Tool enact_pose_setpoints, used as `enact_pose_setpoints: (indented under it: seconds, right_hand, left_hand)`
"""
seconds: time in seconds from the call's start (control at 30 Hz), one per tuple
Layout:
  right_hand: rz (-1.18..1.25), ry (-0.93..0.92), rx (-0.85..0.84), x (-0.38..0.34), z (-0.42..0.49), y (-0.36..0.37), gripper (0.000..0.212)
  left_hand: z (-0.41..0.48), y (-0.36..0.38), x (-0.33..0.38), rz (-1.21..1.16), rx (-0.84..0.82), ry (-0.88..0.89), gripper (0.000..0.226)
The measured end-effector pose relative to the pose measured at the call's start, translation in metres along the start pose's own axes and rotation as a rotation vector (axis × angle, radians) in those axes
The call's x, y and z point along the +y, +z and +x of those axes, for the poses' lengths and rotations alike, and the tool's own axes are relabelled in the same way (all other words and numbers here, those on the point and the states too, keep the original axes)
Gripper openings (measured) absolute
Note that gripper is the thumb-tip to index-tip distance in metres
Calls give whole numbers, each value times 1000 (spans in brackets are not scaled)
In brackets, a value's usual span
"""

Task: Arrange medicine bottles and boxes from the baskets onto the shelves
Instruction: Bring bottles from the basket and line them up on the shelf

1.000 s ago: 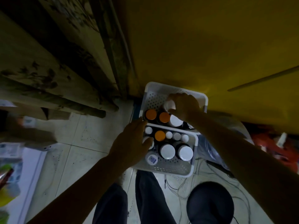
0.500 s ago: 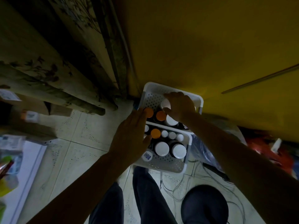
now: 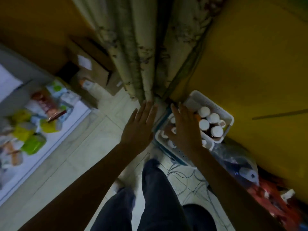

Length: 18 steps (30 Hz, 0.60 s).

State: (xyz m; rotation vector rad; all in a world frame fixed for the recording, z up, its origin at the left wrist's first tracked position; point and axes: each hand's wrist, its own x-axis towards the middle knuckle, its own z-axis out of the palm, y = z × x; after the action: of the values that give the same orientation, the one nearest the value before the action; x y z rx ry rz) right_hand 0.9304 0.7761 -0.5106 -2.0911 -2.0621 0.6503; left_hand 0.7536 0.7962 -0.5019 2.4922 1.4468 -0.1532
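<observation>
Two white perforated baskets (image 3: 215, 105) sit on the floor against the yellow wall, filled with several dark medicine bottles (image 3: 216, 130) with white caps. My right hand (image 3: 185, 125) hovers flat over the baskets' left part, fingers stretched and apart, hiding some bottles; nothing shows in its grip. My left hand (image 3: 140, 127) is open beside it, over the tiled floor left of the baskets, holding nothing. A white shelf (image 3: 50, 140) at the left carries colourful medicine boxes and packets (image 3: 31, 144).
A patterned curtain (image 3: 141, 55) hangs behind the hands. Cardboard boxes (image 3: 93, 70) stand at the back left. A clear plastic bag (image 3: 238, 162) and red packaging (image 3: 275, 197) lie right of the baskets. Cables (image 3: 185, 174) trail on the tiles by my legs (image 3: 160, 197).
The view has swung left, bringing the shelf into sight. Both hands have lifted off the bottles and spread flat; the right hand no longer grips a white-capped bottle.
</observation>
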Motion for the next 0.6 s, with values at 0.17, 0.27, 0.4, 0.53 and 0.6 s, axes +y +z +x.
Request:
enact_pose_setpoints:
  seconds: [0.17,0.27,0.4,0.53,0.6]
  right_hand:
    - [-102,-273,-126,-104,-22,24,87]
    - [-192,-476,-102,-185,-45,42,89]
    - [-218,-762,-138,-320,-88,75,86]
    - [-156,-1026,-94,-469,-175,103,87]
    - [-58,-1135,-67,-539,-223,112,88]
  left_hand:
    - [-97,-4,-62,46,-38,-274,98]
    - [-183,-14,-100,62,-35,-496,91]
    - [-330,-18,-150,45,256,-743,96]
    - [-501,-40,-188,180,394,-938,99]
    - [-584,-63,-200,250,449,-1029,98]
